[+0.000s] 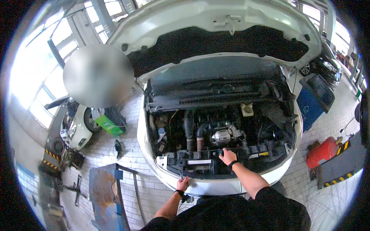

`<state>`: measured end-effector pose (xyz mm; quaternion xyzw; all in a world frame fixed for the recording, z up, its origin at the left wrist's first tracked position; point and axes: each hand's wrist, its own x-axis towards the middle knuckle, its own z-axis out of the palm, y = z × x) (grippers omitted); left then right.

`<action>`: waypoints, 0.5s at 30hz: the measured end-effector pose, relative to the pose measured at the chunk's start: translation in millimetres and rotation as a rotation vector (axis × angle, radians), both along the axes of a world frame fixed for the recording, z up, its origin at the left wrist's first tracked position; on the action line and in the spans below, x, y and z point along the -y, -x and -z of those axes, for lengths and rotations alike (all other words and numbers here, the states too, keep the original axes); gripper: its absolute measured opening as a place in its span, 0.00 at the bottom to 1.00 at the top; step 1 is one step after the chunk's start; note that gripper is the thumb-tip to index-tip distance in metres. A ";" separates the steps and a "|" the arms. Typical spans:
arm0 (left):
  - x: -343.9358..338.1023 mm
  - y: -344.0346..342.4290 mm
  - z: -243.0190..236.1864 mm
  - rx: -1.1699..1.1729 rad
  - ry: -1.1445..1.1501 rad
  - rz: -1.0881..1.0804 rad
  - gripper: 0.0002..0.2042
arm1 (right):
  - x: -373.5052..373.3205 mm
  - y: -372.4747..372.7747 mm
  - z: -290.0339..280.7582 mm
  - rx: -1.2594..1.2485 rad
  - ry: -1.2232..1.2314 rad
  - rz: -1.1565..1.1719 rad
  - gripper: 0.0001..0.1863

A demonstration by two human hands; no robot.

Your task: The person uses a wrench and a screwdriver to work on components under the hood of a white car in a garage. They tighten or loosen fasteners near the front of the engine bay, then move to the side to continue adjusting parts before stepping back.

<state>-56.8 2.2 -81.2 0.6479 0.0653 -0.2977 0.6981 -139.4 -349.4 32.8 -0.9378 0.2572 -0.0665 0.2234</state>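
Daylight is pouring through tall windows [63, 30] on the left, and more windows [341, 34] are glowing at the far right. A pale floor [142, 161] is stretching across the room — its brick-like joints showing clearly. A rust-stained blue metal stand [101, 188] is standing near left; a blue cabinet [309, 99] is standing right, beyond a grey platform [341, 164] — its edge bearing black-and-yellow stripes.

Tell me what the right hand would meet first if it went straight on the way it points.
Most likely the silver engine part, ahead and slightly left of the right hand. Depth is unclear: if the hand sits low, the black crossbar could stop it first.
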 end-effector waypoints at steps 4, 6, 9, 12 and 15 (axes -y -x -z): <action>9.3 -1.4 -27.6 -0.013 -0.060 0.065 0.14 | 12.4 12.4 -33.5 0.156 0.093 0.021 0.18; 2.2 -7.0 -11.8 -0.045 -0.010 0.055 0.17 | 16.9 31.4 -64.8 0.365 0.117 0.012 0.16; 8.8 -5.5 -38.1 -0.007 -0.198 0.092 0.21 | 31.7 85.1 -116.4 0.398 -0.118 0.061 0.15; 14.5 -4.3 -38.9 -0.031 -0.147 -0.026 0.21 | 59.4 150.5 -130.0 0.448 -0.194 0.228 0.13; 18.1 -1.7 -35.7 0.016 -0.122 -0.058 0.18 | 93.6 225.2 -92.3 0.525 -0.286 0.421 0.12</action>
